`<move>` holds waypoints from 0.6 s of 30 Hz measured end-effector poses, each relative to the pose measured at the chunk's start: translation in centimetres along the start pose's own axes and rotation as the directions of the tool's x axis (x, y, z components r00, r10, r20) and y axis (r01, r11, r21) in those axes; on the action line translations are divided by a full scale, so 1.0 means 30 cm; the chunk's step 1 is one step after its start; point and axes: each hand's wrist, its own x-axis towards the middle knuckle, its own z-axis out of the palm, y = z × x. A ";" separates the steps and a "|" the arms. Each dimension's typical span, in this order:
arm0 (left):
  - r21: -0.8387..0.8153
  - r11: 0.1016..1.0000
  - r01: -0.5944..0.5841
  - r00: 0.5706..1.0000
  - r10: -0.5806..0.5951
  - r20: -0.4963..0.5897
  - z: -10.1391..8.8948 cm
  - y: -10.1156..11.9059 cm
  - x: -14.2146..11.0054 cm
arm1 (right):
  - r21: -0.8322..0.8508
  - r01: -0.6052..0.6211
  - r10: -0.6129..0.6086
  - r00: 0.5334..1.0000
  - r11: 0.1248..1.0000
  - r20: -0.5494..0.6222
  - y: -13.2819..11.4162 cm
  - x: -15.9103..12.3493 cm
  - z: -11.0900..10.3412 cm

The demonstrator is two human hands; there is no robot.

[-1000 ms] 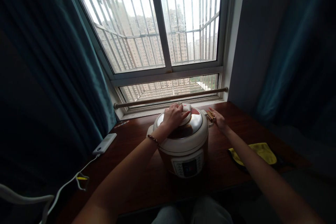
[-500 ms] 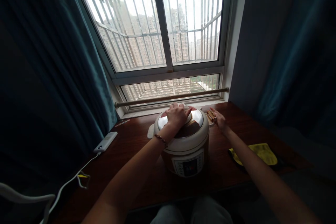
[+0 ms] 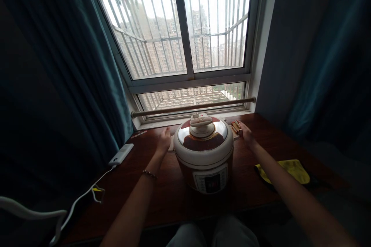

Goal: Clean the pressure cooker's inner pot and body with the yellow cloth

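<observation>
A cream-and-brown electric pressure cooker (image 3: 189,159) stands upright on the table, its shiny lid topped by a cream handle (image 3: 201,121). My left hand (image 3: 164,141) is at the cooker's left side handle (image 3: 171,144), fingers stretched forward and overlapping its outer edge; whether it touches is unclear. My right hand (image 3: 246,135) is closed on a small tan-and-brown striped block (image 3: 236,126), held beside the right side handle (image 3: 235,136). The block's kind cannot be made out. A control panel (image 3: 212,180) with a dark display faces me.
A yellow cloth (image 3: 292,170) lies on the dark wooden table (image 3: 252,193) under my right forearm. At left are a white power bank-like device (image 3: 121,154) and its white cable (image 3: 82,195). A barred window (image 3: 191,38) and a rail (image 3: 199,106) stand behind the cooker.
My left hand has left the lid's top and moved down and left to the cooker's left side. My right hand still holds the striped block. The view has shifted slightly.
</observation>
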 end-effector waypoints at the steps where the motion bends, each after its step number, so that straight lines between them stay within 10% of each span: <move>1: -0.028 0.998 0.053 0.998 -0.052 0.022 0.000 -0.047 0.001 | 0.007 -0.014 0.014 1.000 1.000 0.002 -0.001 -0.002 0.002; 7: -0.117 0.977 0.177 0.979 -0.162 0.127 0.030 -0.164 0.001 | -0.027 -0.009 0.011 0.998 1.000 0.060 -0.025 -0.020 0.013; 18: -0.124 0.968 0.218 0.975 -0.208 0.083 0.022 -0.160 -0.003 | -0.473 0.400 -0.318 0.916 0.785 0.246 -0.030 0.000 0.058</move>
